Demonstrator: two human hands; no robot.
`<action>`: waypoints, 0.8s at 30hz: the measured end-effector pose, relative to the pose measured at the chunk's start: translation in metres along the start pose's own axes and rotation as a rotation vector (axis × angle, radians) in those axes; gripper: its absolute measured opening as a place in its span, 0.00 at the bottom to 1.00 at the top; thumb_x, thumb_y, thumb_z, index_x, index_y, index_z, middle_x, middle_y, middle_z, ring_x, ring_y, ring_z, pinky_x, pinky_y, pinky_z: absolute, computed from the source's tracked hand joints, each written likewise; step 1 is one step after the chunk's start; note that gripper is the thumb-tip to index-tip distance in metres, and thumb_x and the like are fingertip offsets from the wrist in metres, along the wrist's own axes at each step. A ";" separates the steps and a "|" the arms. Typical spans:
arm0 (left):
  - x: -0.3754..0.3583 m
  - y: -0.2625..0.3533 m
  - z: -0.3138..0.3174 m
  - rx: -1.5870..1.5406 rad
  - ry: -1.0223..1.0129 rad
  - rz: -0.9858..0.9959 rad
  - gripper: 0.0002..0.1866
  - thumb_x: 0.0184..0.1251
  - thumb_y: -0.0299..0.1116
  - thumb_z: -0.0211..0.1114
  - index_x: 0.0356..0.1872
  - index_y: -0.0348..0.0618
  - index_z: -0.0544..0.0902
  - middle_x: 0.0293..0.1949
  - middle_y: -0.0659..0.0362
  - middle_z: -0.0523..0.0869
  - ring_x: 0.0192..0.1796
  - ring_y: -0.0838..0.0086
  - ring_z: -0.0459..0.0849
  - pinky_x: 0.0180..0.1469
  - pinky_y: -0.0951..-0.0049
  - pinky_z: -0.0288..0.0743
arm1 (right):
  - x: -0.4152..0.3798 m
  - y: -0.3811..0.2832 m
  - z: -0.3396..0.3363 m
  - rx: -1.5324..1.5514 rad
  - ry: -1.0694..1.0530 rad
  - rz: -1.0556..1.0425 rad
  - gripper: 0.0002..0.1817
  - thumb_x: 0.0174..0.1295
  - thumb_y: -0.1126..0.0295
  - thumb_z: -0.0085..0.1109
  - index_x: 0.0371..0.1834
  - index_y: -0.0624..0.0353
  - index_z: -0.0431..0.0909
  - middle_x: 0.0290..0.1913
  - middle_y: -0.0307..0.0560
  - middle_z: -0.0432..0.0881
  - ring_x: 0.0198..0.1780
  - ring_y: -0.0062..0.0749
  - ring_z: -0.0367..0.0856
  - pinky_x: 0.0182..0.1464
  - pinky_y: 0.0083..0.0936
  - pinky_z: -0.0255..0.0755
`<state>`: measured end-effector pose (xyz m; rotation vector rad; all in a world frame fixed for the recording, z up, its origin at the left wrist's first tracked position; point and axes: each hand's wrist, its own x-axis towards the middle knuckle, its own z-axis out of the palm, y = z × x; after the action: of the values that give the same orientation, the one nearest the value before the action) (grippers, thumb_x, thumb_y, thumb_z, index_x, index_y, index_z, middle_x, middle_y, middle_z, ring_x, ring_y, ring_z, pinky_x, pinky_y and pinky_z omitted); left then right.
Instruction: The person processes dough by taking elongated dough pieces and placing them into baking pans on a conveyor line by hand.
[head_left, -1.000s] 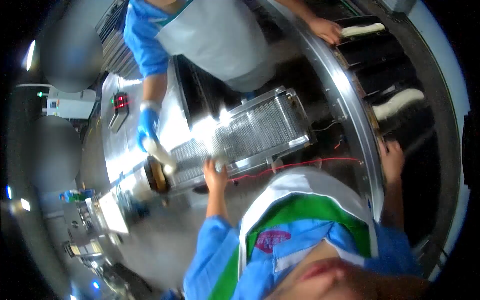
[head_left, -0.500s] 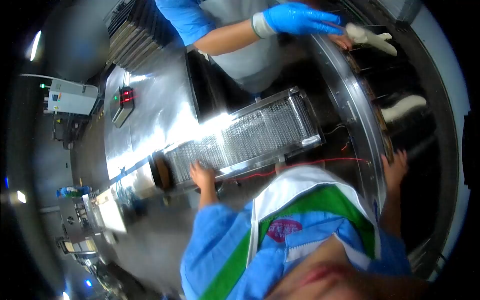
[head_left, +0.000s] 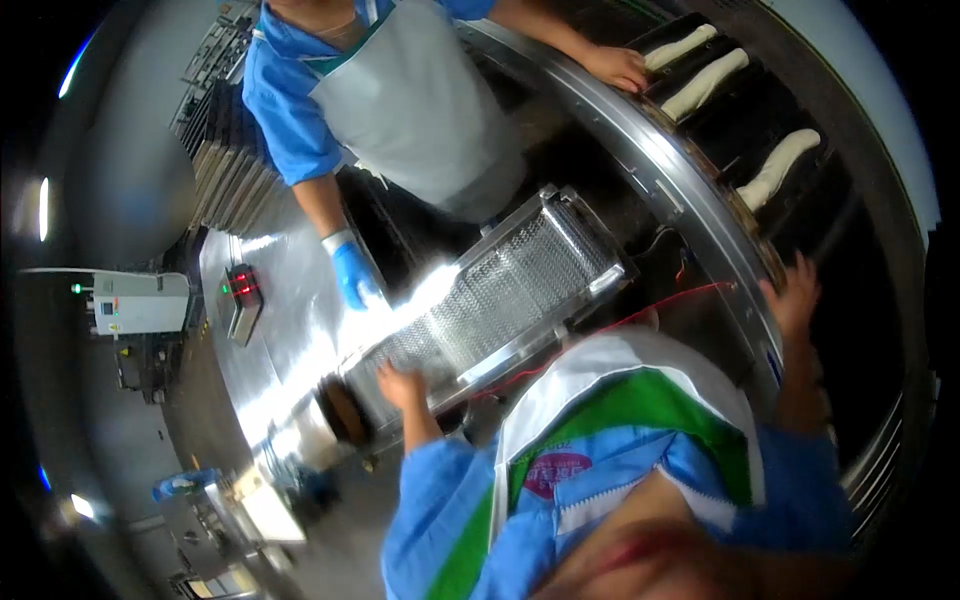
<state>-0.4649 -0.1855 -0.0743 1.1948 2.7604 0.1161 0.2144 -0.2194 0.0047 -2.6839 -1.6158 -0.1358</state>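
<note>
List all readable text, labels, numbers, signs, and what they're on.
None reads with certainty.
Pink oval logo on blue uniform: lettering there, too blurred to quote.
Display unit: lit red digits, too blurred to read.
White cabinet: small panel, too small to read.
Yellow mark below the cabinet: too small to tell.
</note>
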 end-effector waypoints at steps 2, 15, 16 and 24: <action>-0.002 -0.005 0.008 0.050 0.004 0.004 0.37 0.49 0.40 0.69 0.62 0.51 0.66 0.66 0.49 0.60 0.68 0.57 0.59 0.68 0.61 0.55 | 0.002 0.009 0.001 -0.006 0.018 0.011 0.30 0.47 0.49 0.64 0.43 0.64 0.76 0.68 0.50 0.58 0.70 0.50 0.48 0.64 0.63 0.44; 0.039 -0.079 0.059 -0.072 -0.008 -0.046 0.32 0.49 0.33 0.67 0.59 0.50 0.70 0.65 0.53 0.64 0.65 0.59 0.64 0.66 0.62 0.59 | -0.032 -0.007 0.054 0.075 0.041 -0.110 0.35 0.43 0.45 0.67 0.45 0.65 0.76 0.69 0.52 0.56 0.68 0.55 0.53 0.63 0.57 0.50; 0.037 -0.073 0.052 -0.081 -0.020 -0.081 0.32 0.48 0.32 0.67 0.59 0.50 0.70 0.65 0.52 0.64 0.65 0.59 0.64 0.65 0.61 0.59 | -0.035 -0.016 0.043 0.069 -0.028 -0.080 0.35 0.43 0.45 0.67 0.45 0.66 0.76 0.68 0.53 0.56 0.68 0.55 0.54 0.63 0.57 0.51; 0.031 -0.133 0.050 -0.147 0.054 -0.006 0.34 0.43 0.31 0.69 0.58 0.49 0.70 0.64 0.52 0.66 0.65 0.58 0.64 0.65 0.61 0.59 | -0.076 -0.033 0.050 0.141 0.051 -0.207 0.37 0.42 0.45 0.68 0.45 0.68 0.75 0.68 0.55 0.56 0.66 0.57 0.57 0.62 0.53 0.57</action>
<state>-0.5742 -0.2530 -0.1430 1.1626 2.7449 0.3493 0.1533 -0.2686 -0.0525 -2.3881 -1.8107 -0.0872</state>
